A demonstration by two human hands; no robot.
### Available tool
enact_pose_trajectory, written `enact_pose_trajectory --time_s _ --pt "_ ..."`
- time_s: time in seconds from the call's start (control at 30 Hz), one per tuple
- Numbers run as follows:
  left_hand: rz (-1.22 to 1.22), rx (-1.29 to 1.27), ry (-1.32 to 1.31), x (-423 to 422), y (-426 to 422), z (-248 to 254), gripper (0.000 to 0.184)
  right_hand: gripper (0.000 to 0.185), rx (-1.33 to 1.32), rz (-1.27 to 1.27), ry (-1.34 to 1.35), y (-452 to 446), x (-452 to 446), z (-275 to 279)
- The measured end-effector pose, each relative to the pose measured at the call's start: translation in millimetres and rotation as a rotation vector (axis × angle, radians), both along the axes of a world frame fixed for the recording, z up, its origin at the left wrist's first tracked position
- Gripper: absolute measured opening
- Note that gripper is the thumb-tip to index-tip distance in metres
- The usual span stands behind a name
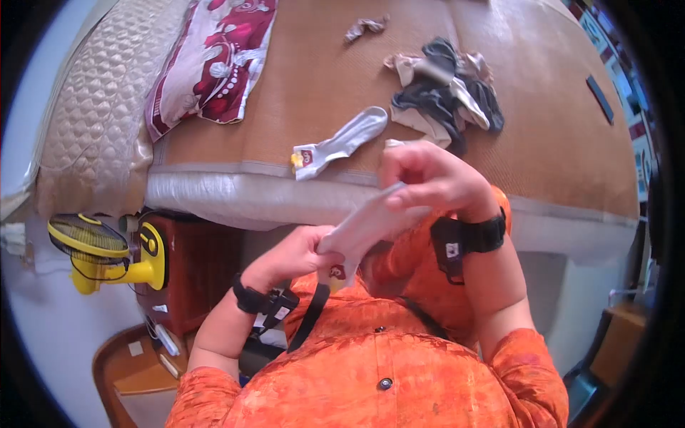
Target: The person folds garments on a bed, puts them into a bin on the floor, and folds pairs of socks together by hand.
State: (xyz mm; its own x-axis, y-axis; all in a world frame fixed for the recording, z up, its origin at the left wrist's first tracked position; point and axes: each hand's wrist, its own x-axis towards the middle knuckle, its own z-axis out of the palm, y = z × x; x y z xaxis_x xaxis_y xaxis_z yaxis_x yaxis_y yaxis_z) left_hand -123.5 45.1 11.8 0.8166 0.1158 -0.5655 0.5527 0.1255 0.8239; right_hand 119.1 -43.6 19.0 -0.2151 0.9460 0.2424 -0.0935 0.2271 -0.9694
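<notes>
A white sock (pixel 362 230) is stretched between my two hands above my lap, with a small red patch and a yellow bit at its cuff end. My left hand (pixel 298 254) grips it near the cuff, thumb on top. Farther up, my right hand (pixel 437 180) pinches the other end between thumb and fingers. A similar white sock (pixel 341 145) with a red and yellow cuff lies flat on the bed mat, beyond my hands. Past my right hand sits a heap of dark, white and beige socks (pixel 446 89).
The brown mat (pixel 307 71) covers the bed. A small crumpled cloth (pixel 367 28) lies at the back. A red and white patterned pillow (pixel 214 68) rests at left, a dark flat object (pixel 599 100) at right. A yellow fan (pixel 107 250) stands on a reddish cabinet (pixel 189 271).
</notes>
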Motion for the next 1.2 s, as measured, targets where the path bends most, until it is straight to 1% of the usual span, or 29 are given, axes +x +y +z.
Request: enact_pose_trajectory --time_s 0.03,0.07,0.1,0.13,0.17,0.2,0.23,0.27,0.3,0.33,0.37,0.4,0.43,0.47,0.53,0.57,0.63,0.67,0.7,0.77,0.8,0.93,0.97,1.03,1.07,1.1,1.13,1.2 --pt "0.02 0.0 -0.021 -5 1 -10 0.021 0.021 -0.067 0.005 0.019 -3 5 3" --pt "0.055 0.083 -0.082 -11 3 -19 0.016 0.021 -0.071 0.022 0.001 -4 6 5" --pt "0.089 0.166 -0.142 -13 5 -23 0.011 0.019 -0.175 -0.019 0.078 -4 6 6" --pt "0.105 0.162 -0.159 -14 9 -26 0.011 0.018 -0.279 -0.063 0.152 -1 7 7" --pt "0.245 0.183 -0.227 -15 17 -27 0.008 0.017 -0.287 -0.109 0.136 4 8 5" --pt "0.381 0.2 -0.291 -17 27 -28 0.006 0.017 -0.293 -0.101 0.12 10 10 7" --pt "0.391 0.45 -0.376 -14 39 -27 0.006 0.015 -0.276 -0.236 -0.161 18 13 10" --pt "0.523 0.288 -0.417 -10 46 -27 0.006 0.013 -0.251 -0.369 -0.442 26 16 14" --pt "0.572 0.377 -0.452 -7 59 -31 0.008 0.011 -0.146 -0.386 -0.559 36 20 19" --pt "0.621 0.466 -0.486 -3 70 -33 0.011 0.008 -0.138 -0.441 -0.578 46 23 12" --pt "0.632 0.448 -0.499 6 82 -37 0.011 0.005 -0.065 -0.542 -0.648 61 27 8" --pt "0.544 0.982 -0.581 15 90 -35 0.015 0.004 0.014 -0.643 -0.706 72 28 0" --pt "0.424 1.516 -0.636 21 93 -35 0.02 0.007 0.03 -0.691 -0.714 79 30 -11" --pt "0.433 1.509 -0.637 26 93 -42 0.02 0.007 0.074 -0.742 -0.766 84 32 -25" --pt "0.205 1.562 -0.483 33 91 -69 0.024 0.007 0.047 -0.749 -0.847 89 42 -67" --pt "0.173 1.547 -0.448 33 91 -87 0.023 0.007 -0.012 -0.731 -0.875 87 42 -84" --pt "0.173 1.551 -0.423 33 84 -84 0.024 0.01 -0.166 -0.734 -0.891 85 38 -91" --pt "0.168 1.553 -0.397 34 81 -82 0.025 0.01 -0.175 -0.735 -0.89 87 39 -94" --pt "0.151 1.603 -0.361 35 79 -80 0.03 0.01 -0.159 -0.747 -0.895 87 38 -93" --pt "0.151 1.627 -0.366 42 72 -75 0.03 0.01 -0.143 -0.763 -0.902 87 38 -89" --pt "0.161 1.66 -0.364 46 70 -74 0.031 0.01 -0.181 -0.759 -0.894 86 38 -86" --pt "0.069 1.66 -0.372 56 74 -91 0.028 0.01 -0.248 -0.704 -0.925 80 37 -85" --pt "0.049 1.669 -0.334 57 79 -99 0.027 0.01 -0.248 -0.709 -0.924 78 38 -88" --pt "0.027 1.687 -0.3 58 83 -92 0.027 0.012 -0.189 -0.773 -0.956 77 39 -88" --pt "0.086 1.621 -0.326 56 84 -89 0.025 0.012 -0.184 -0.78 -0.953 77 40 -88" --pt "0.141 1.553 -0.349 55 83 -80 0.025 0.017 0.045 -0.827 -0.929 77 37 -77" --pt "0.14 1.562 -0.35 53 84 -69 0.025 0.022 0.277 -0.866 -0.898 79 29 -57" --pt "0.027 1.218 -0.415 47 88 -45 0.016 0.034 0.401 -0.605 -0.836 75 2 -18"
